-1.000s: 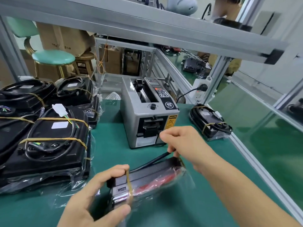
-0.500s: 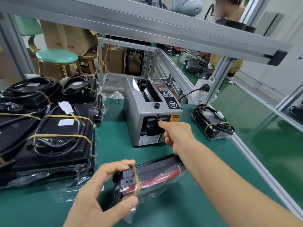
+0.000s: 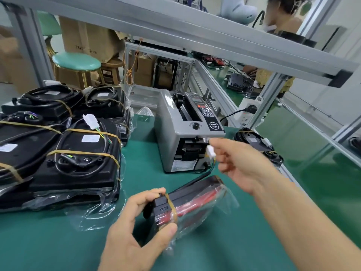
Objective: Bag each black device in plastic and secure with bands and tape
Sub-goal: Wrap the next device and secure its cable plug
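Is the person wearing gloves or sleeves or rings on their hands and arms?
No. The left hand and the right hand are both bare, with no gloves and no rings that show. The right forearm is bare as far as the picture's edge, with no sleeve, watch or wristband. Only the left wrist shows, and it is bare too.

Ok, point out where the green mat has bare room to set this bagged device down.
Bare mat lies near the front edge, left of the left hand. A narrower strip runs between the banded stack and the tape dispenser. The left side is crowded with bagged devices; the right hand blocks the dispenser's front.
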